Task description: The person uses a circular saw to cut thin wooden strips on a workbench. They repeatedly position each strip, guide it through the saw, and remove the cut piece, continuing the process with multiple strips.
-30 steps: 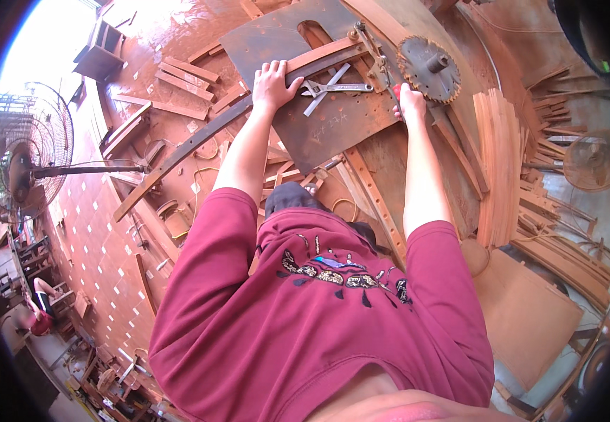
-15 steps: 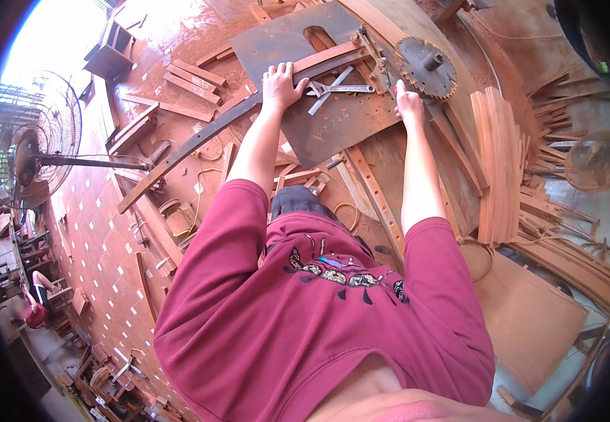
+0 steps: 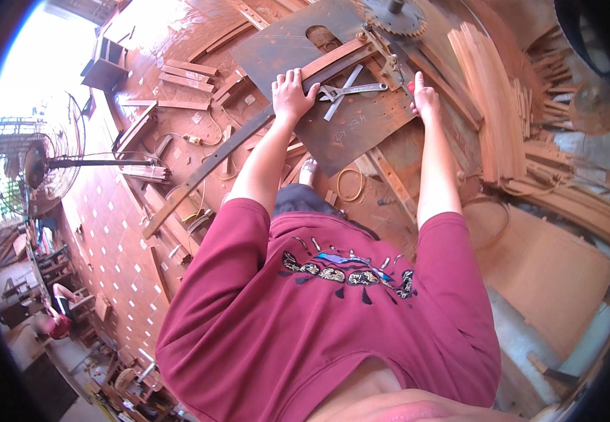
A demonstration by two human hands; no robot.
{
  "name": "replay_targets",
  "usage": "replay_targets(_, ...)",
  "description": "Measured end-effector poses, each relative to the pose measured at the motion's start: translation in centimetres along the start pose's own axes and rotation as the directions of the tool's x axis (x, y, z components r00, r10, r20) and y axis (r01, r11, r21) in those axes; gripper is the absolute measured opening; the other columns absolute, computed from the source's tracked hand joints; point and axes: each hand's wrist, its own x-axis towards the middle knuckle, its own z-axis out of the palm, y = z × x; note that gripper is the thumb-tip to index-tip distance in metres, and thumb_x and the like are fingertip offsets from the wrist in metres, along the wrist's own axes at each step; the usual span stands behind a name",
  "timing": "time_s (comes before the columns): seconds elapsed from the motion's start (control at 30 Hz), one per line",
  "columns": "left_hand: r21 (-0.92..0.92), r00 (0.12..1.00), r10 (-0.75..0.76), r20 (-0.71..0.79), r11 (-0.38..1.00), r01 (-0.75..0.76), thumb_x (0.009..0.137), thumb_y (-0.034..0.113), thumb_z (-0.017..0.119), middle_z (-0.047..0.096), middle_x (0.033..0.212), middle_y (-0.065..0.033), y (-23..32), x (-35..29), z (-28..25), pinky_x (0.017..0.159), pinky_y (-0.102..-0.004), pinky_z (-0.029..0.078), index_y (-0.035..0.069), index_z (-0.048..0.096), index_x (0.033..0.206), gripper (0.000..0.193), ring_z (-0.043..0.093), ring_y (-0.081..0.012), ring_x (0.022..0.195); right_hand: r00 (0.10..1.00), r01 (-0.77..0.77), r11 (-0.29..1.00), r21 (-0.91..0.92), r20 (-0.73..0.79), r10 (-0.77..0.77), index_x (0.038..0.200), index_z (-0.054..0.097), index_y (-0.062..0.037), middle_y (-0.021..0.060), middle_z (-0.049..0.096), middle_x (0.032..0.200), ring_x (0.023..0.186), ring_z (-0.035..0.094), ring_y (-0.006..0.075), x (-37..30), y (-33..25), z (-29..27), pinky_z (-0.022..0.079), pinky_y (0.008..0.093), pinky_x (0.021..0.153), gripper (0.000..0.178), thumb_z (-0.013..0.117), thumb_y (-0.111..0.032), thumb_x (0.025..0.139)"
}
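My left hand is closed over a reddish wooden strip lying along a long dark bar. Its fingers curl over the strip's near end. Bar and strip cross a rust-stained metal plate. My right hand grips a small red handle beside a metal clamp at the strip's far end; the fingers hide most of that handle. Between my hands, an adjustable wrench lies across a flat steel bar on the plate. Beyond the clamp stands a toothed circular saw blade.
Stacked planks lie right of the plate, with a large brown board nearer. Loose wood pieces litter the floor at left. A standing fan is at far left. Another person is low down at the left, well away.
The plate, with both hands, strip and clamp, is now farther from the saw blade and closer to me. My grips look the same. The whole view has shifted slightly.
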Motion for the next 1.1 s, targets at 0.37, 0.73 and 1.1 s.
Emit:
replay_targets(0.37,0.005,0.998,-0.004,0.056,1.000,0.004,0.094,0.056,0.062,0.060,0.125,-0.0157,-0.1,-0.3,0.4,0.099,-0.0463,0.043,-0.004,0.056,0.134,0.072,0.055,-0.0338,0.116,0.998,-0.061,0.998,0.023,0.002,0.061,0.090,0.073,-0.0009,0.0091,0.067,0.063,0.051,0.065,0.0189,0.6,-0.6,-0.4,0.054,0.0347,0.051,0.088,0.035,-0.080,0.098)
replay_targets(0.73,-0.058,0.998,0.024,0.053,0.998,-0.021,0.094,0.058,0.061,0.061,0.125,-0.0157,-0.6,0.0,0.0,0.099,-0.0465,0.042,-0.006,0.055,0.137,0.077,0.055,-0.0341,0.117,0.999,-0.040,0.997,0.061,-0.009,0.040,0.083,0.069,0.0020,0.0120,0.066,0.062,0.048,0.063,0.0215,0.7,-0.9,-0.4,0.052,0.0366,0.047,0.085,0.038,-0.075,0.100)
replay_targets(1.1,-0.021,1.000,0.025,0.002,0.999,-0.025,0.092,0.060,0.063,0.062,0.123,-0.0138,-0.3,0.1,0.2,0.097,-0.0466,0.043,-0.003,0.059,0.135,0.077,0.056,-0.0323,0.116,0.999,0.011,0.996,0.090,0.041,-0.015,0.084,0.071,-0.0024,0.0086,0.062,0.059,0.047,0.061,0.0193,2.0,0.4,0.3,0.050,0.0350,0.045,0.081,0.038,-0.074,0.101)
